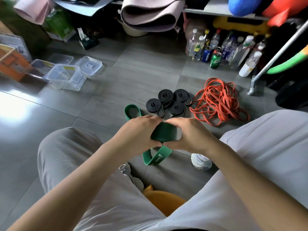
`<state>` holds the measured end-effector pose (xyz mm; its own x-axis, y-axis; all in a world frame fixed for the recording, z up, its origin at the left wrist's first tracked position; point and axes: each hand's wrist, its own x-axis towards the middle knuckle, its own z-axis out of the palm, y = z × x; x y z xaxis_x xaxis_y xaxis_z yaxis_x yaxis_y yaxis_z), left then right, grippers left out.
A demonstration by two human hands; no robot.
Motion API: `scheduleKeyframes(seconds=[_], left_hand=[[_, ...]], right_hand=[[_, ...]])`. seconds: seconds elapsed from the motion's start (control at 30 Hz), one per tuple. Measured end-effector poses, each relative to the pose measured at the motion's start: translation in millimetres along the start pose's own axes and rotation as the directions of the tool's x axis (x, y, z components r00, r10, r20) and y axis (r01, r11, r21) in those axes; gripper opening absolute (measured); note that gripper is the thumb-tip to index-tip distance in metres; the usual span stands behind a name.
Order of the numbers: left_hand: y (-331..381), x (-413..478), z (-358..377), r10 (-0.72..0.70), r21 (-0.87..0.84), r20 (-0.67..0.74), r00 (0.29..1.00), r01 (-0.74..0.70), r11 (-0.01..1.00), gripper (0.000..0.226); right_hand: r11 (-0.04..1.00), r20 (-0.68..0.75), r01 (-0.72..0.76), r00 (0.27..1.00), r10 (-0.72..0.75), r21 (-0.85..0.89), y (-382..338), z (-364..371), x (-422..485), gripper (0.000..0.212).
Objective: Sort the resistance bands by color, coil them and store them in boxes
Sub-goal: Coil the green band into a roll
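Grey tile floor (146,67), prob. shelf (221,13) behind

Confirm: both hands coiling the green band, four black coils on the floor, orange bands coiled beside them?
Wrong on the orange bands: the head view shows them in a loose tangle, not coiled. Left hand and right hand do grip the green band, with four black coils beyond.

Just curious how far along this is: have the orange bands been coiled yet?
No, the orange bands lie in a loose tangled heap beside four coiled black bands.
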<state>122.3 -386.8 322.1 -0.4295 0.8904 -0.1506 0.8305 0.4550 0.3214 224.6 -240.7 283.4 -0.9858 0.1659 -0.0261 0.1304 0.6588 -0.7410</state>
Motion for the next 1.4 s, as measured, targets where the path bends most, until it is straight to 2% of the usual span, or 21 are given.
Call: scheduleKeyframes(seconds=[0.1, 0.17, 0.23, 0.3, 0.37, 0.43, 0.5, 0.57, 0.63, 0.73, 0.8, 1.0, 1.07, 1.13, 1.17, 1.23, 1.3, 1.33, 1.37, 1.4], left_hand=[[-3, 4, -4, -0.015, -0.185, -0.082, 0.997, -0.001, 0.983, 0.053], [-6, 4, -8, -0.067, -0.389, -0.106, 0.992, 0.021, 0.921, 0.051], [-7, 5, -15, -0.130, -0.595, -0.129, 0.983, 0.028, 0.803, 0.048], [-6, 8, -23, -0.148, -0.748, -0.164, 0.975, -0.024, 0.664, 0.049], [-3, 11, -31, -0.131, -0.837, -0.232, 0.964, -0.129, 0.532, 0.051], [1, 15, -40, -0.127, -0.894, -0.273, 0.953, -0.203, 0.401, 0.055], [2, 18, -49, -0.124, -0.908, -0.307, 0.944, -0.251, 0.335, 0.057], [1, 20, -60, -0.135, -0.900, -0.338, 0.931, -0.278, 0.337, 0.056], [-3, 22, -69, -0.159, -0.889, -0.368, 0.916, -0.296, 0.349, 0.054], [-14, 26, -78, -0.238, -0.867, -0.403, 0.883, -0.285, 0.409, 0.056], [-22, 30, -79, -0.284, -0.858, -0.404, 0.870, -0.251, 0.449, 0.057], [-32, 35, -73, -0.334, -0.879, -0.359, 0.871, -0.196, 0.435, 0.060], [-32, 33, -73, -0.338, -0.884, -0.354, 0.872, -0.194, 0.425, 0.062], [-35, 29, -74, -0.335, -0.893, -0.347, 0.876, -0.200, 0.403, 0.058], [-37, 28, -75, -0.331, -0.898, -0.340, 0.880, -0.199, 0.393, 0.055], [-41, 26, -75, -0.323, -0.897, -0.323, 0.890, -0.179, 0.405, 0.054], [-40, 26, -69, -0.313, -0.874, -0.279, 0.908, -0.105, 0.475, 0.053], [-38, 26, -62, -0.302, -0.855, -0.252, 0.919, -0.066, 0.514, 0.052], [-34, 26, -53, -0.286, -0.836, -0.229, 0.930, -0.037, 0.547, 0.053], [-30, 26, -44, -0.265, -0.815, -0.212, 0.941, -0.021, 0.579, 0.052]], right_hand=[[0.995, -0.042, -0.013, 0.999, 0.017, 0.100, 4, -5, 0, 0.053], [0.993, -0.030, -0.007, 0.999, 0.011, 0.119, 9, -9, 0, 0.061], [0.988, 0.005, -0.018, 1.000, 0.018, 0.154, 15, -11, 3, 0.060], [0.944, 0.023, -0.026, 1.000, 0.019, 0.328, 21, -8, 6, 0.054], [0.885, 0.035, -0.046, 0.999, 0.034, 0.463, 21, 0, 11, 0.051], [0.842, 0.052, -0.116, 0.993, 0.104, 0.526, 18, 12, 19, 0.046], [0.877, -0.004, -0.166, 0.982, 0.188, 0.452, 16, 22, 28, 0.040], [0.951, -0.149, -0.131, 0.973, 0.178, 0.282, 15, 23, 38, 0.028], [0.970, -0.298, -0.099, 0.940, 0.165, 0.224, 12, 14, 46, 0.017], [0.937, -0.449, -0.082, 0.861, 0.238, 0.340, 4, -18, 51, 0.011], [0.889, -0.489, -0.027, 0.827, 0.276, 0.456, -2, -44, 55, 0.013], [0.833, -0.580, 0.139, 0.777, 0.244, 0.536, -24, -84, 53, 0.015], [0.783, -0.528, 0.123, 0.800, 0.285, 0.610, -22, -82, 46, 0.012], [0.826, -0.452, -0.004, 0.836, 0.311, 0.563, -9, -75, 40, 0.013], [0.882, -0.402, -0.103, 0.862, 0.310, 0.460, -1, -71, 37, 0.019], [0.954, -0.245, -0.274, 0.923, 0.296, 0.122, 13, -62, 31, 0.031], [0.935, -0.049, -0.302, 0.953, 0.299, -0.185, 22, -48, 24, 0.035], [0.918, 0.033, -0.277, 0.954, 0.298, -0.284, 24, -39, 21, 0.035], [0.917, 0.094, -0.251, 0.952, 0.292, -0.309, 26, -31, 18, 0.034], [0.939, 0.132, -0.243, 0.951, 0.280, -0.244, 27, -24, 17, 0.032]])
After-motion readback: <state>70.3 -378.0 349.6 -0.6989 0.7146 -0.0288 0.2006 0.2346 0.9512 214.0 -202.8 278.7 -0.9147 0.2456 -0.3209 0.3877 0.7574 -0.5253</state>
